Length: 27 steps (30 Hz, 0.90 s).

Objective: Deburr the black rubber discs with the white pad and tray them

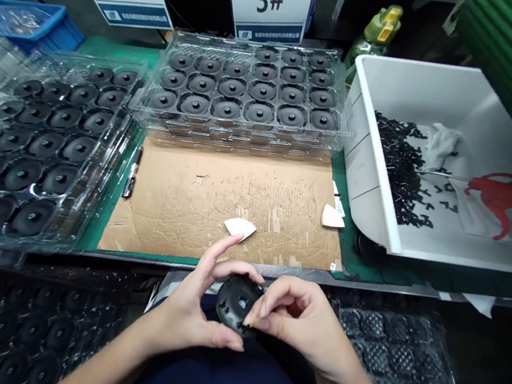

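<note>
Holding a round black disc point(236, 302) over my lap, just off the table's near edge, I have my left hand point(194, 310) cupped around its left side, thumb under, forefinger lifted. My right hand point(301, 325) pinches its right rim, fingertips point(251, 322) clamped on it. On the table, a cardboard sheet point(229, 207) lies ahead, clear trays of discs point(250, 96) toward the far edge, a white bin point(436, 160) at the right.
</note>
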{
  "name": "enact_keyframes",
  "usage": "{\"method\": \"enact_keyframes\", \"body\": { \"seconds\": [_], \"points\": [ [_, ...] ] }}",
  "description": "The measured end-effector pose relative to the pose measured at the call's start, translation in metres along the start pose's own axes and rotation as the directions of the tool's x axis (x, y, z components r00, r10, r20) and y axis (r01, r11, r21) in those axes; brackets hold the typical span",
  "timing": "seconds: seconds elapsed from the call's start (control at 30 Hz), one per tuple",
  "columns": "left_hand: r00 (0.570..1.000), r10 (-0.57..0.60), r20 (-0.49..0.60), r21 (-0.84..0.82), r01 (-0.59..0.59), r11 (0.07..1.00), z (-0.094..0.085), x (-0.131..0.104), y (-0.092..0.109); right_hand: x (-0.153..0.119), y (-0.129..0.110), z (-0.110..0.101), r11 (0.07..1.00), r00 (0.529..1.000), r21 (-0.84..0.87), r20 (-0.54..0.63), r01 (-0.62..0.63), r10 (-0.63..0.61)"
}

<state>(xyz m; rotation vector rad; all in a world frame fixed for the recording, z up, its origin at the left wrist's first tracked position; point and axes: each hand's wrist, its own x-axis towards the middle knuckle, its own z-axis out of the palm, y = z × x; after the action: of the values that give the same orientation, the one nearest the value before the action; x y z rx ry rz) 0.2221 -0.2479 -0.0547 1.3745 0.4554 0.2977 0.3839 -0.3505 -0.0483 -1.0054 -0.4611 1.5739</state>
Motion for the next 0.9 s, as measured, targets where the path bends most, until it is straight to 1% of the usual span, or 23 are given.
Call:
{"method": "enact_keyframes", "body": {
  "seconds": [0.07, 0.13, 0.27, 0.33, 0.4, 0.47, 0.5, 0.6, 0.7, 0.8, 0.9],
  "points": [
    [0.999, 0.024, -0.033, 0.025, -0.023, 0.999, -0.002, -0.001, -0.002, 0.002, 0.001, 0.001, 0.999, 0.999, -0.028, -0.024, 0.035, -0.036],
    [0.997, 0.042, -0.058, 0.044, -0.040, 0.998, -0.005, -0.003, -0.004, 0.004, 0.001, 0.003, 0.998, 0.998, -0.030, -0.022, 0.061, -0.061],
    [0.993, 0.068, -0.098, 0.033, -0.065, 0.997, -0.013, -0.009, -0.010, 0.007, 0.003, 0.007, 0.997, 0.996, -0.033, -0.050, 0.073, -0.075],
    [0.990, 0.070, -0.120, 0.011, -0.070, 0.998, -0.017, -0.013, -0.012, 0.009, 0.004, 0.012, 0.991, 0.991, -0.102, -0.091, 0.090, -0.099],
    [0.987, 0.063, -0.146, -0.016, -0.066, 0.998, -0.021, -0.017, -0.013, 0.013, 0.005, 0.020, 0.973, 0.989, -0.215, -0.107, 0.079, -0.104],
    [0.987, 0.035, -0.155, -0.060, -0.044, 0.997, -0.025, -0.021, -0.012, 0.017, 0.004, 0.028, 0.955, 0.995, -0.294, -0.073, 0.049, -0.073],
    [0.989, 0.015, -0.146, -0.092, -0.029, 0.995, -0.027, -0.023, -0.012, 0.020, 0.004, 0.032, 0.952, 0.998, -0.303, -0.042, 0.030, -0.045],
    [0.997, -0.035, -0.075, -0.199, 0.019, 0.980, -0.035, -0.027, -0.011, 0.027, 0.001, 0.043, 0.964, 0.998, -0.263, 0.035, -0.032, 0.043],
    [0.998, -0.053, -0.019, -0.269, 0.046, 0.962, -0.043, -0.033, -0.012, 0.034, -0.002, 0.051, 0.961, 0.989, -0.256, 0.077, -0.105, 0.128],
    [0.998, -0.065, -0.014, -0.285, 0.058, 0.957, -0.049, -0.039, -0.015, 0.040, -0.003, 0.059, 0.959, 0.974, -0.227, 0.114, -0.167, 0.197],
    [0.996, -0.079, -0.043, -0.276, 0.064, 0.959, -0.053, -0.047, -0.019, 0.046, -0.002, 0.066, 0.959, 0.960, -0.194, 0.149, -0.206, 0.237]
  ]
}}
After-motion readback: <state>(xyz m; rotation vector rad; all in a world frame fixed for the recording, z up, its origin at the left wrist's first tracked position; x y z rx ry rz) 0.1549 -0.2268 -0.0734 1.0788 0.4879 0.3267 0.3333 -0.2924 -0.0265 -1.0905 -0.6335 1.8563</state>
